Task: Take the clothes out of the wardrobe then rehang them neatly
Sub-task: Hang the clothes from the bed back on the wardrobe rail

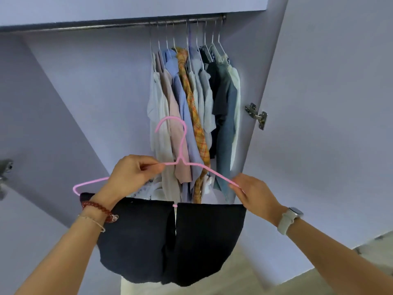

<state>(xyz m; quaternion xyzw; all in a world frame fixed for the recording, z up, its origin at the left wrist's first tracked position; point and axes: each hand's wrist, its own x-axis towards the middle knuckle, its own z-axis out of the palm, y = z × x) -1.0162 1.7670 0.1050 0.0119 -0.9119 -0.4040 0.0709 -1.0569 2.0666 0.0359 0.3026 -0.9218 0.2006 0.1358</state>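
Nearest, I note the dark garment [170, 241] draped over the bottom bar of the pink hanger [180, 150], hanging in two folds below both wrists. My left hand [129, 175] pinches the hanger's left shoulder wire just beside the neck; its fingers [148, 167] are closed on the wire. My right hand [255, 192] grips the right shoulder wire near its end. The hanger is upright, held in front of the open wardrobe. Beyond, shirts [191, 116] hang bunched on wire hangers at the right end of the rail [106, 25]. A hinge [256, 116] sits on the right door [329, 103].
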